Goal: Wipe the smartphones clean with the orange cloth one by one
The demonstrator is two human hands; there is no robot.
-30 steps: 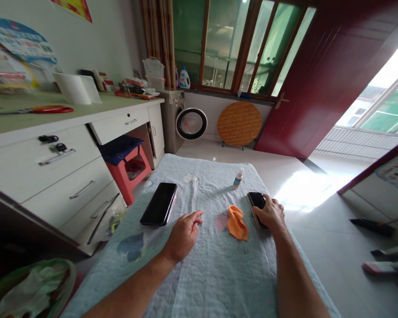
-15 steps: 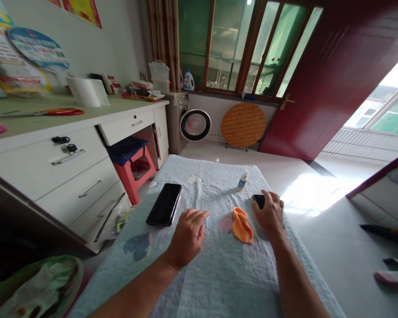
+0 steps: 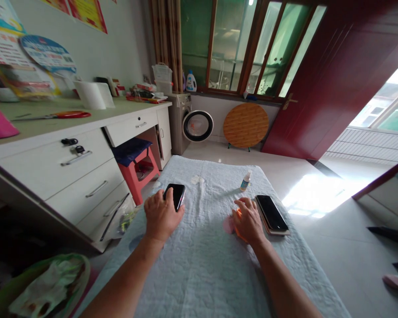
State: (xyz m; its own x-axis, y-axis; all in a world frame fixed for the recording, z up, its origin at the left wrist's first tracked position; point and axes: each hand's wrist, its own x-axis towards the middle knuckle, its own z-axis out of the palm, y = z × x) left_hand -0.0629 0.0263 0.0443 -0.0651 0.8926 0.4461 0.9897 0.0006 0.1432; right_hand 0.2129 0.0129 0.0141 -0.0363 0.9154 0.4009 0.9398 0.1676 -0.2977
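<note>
At the left of the cloth-covered table, my left hand (image 3: 162,219) lies over a black smartphone (image 3: 177,194), fingers apart. Its thumb is by the phone's right edge and its fingers reach across toward the left edge; the hand hides the near part. My right hand (image 3: 249,221) is on a small orange cloth (image 3: 240,232), its fingers curled over it and covering most of it. Just right of that hand lies a second black smartphone (image 3: 271,213) on a light-edged case or cover. Beyond stands a small spray bottle (image 3: 246,181), upright.
A pale blue quilted cover (image 3: 205,265) drapes the table. To the left is a white desk (image 3: 49,163) with scissors (image 3: 63,115) and a paper roll (image 3: 91,95). A red stool (image 3: 135,176) stands beneath it, and a bin (image 3: 82,282) is at lower left.
My left hand has moved left onto the phone there. My right hand has left the right-hand phone, uncovering it, and come left onto the orange cloth. The view has shifted slightly.
</note>
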